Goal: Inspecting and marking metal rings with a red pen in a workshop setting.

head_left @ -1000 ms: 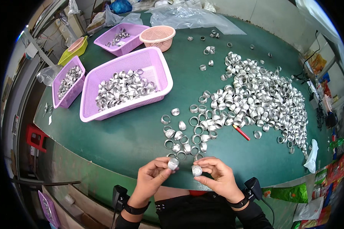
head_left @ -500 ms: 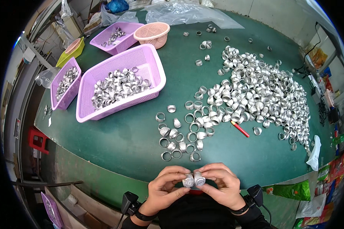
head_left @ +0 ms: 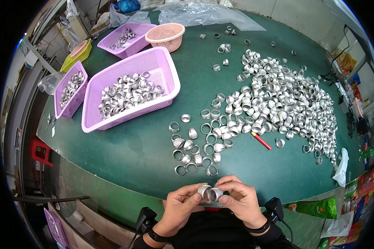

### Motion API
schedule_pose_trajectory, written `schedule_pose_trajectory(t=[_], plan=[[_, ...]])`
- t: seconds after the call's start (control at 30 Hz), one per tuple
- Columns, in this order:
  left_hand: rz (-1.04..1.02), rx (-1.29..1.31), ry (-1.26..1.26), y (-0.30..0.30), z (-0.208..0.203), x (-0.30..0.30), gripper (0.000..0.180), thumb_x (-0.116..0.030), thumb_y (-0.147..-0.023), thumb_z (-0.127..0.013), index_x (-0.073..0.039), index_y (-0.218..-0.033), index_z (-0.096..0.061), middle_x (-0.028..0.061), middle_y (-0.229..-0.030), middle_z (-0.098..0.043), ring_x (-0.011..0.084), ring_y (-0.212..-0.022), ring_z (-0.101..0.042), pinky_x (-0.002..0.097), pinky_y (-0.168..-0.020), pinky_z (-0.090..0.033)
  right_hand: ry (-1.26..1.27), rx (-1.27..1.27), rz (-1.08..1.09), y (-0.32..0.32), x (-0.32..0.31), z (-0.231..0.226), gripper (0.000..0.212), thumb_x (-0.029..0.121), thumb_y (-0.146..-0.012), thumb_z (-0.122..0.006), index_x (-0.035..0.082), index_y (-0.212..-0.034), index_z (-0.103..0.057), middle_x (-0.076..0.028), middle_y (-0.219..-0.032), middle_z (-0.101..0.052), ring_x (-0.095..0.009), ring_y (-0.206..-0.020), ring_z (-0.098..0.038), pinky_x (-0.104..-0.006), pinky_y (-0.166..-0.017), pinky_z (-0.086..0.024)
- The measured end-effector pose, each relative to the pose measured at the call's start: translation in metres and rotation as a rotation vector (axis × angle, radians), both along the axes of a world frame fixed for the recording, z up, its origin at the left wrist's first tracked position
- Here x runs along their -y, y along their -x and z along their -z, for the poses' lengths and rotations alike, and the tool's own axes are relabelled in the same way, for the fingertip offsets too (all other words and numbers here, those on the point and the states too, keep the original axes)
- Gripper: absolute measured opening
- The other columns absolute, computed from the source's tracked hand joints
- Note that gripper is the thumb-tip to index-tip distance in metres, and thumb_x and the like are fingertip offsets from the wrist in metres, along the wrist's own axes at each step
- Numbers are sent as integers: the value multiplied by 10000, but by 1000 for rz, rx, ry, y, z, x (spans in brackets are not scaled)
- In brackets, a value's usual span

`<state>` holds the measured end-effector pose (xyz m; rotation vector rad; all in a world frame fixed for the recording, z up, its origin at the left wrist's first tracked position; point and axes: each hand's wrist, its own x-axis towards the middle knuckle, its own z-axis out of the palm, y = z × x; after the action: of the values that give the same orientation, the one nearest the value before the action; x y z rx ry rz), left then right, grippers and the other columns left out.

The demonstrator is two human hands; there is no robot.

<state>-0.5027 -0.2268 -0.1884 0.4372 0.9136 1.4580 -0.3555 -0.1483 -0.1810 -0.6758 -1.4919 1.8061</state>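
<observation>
Two silvery metal rings, held up side by side at the fingertips.
The left ring is a wide, rounded band with fine ridges on its outer face, pinched between the thumb and fingers of the left hand; its opening turns toward the other ring. The right ring, equally broad, shiny and ridged outside, is gripped likewise by the right hand, its round hole tipped toward the left and the viewer. Their near edges meet or almost meet; which, cannot be told.
</observation>
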Motion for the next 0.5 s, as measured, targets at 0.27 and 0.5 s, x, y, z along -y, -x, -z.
schedule_pose_trajectory(t=[0.27,0.5], plan=[[45,248,97,-3,-3,-2,380,-256,-825,-476,59,-1037,-466,152,-954,-551,217,-855,-564,320,-744,-476,387,-195,-79,-3,2,0,221,79,-811,-508,-47,-992,-524,-99,-1034,-458,-150,-923,-470,-258,-801,-380],[77,276,64,-1,-5,1,374,-233,-848,-433,69,-1068,-439,156,-981,-534,227,-872,-553,332,-775,-460,440,-218,-119,-6,2,0,245,106,-807,-518,-45,-999,-525,-98,-1047,-453,-158,-941,-469,-262,-810,-386]])
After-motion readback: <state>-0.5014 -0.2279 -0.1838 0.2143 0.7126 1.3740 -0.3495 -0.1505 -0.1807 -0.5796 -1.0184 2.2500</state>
